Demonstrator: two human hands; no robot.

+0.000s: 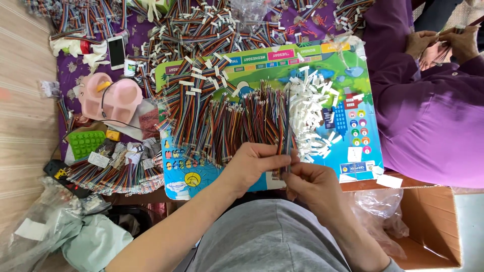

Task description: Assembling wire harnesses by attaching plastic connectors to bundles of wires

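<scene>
Over a bright picture board (353, 75), both hands' (254, 163) (312, 181) grips pinch one multicoloured wire bundle (283, 136).

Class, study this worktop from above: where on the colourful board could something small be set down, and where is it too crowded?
Bare room lies on the colourful board at its right part, between the white connector heap and the purple-sleeved person. The board's bottom left corner, under the rainbow wire bundles, is partly free. The middle, above the left hand and right hand, is packed.

Both hands, left hand (252, 163) and right hand (310, 181), pinch a rainbow wire strip (283, 146) just below the wire pile (227, 121) on the colourful board (353, 90).
</scene>
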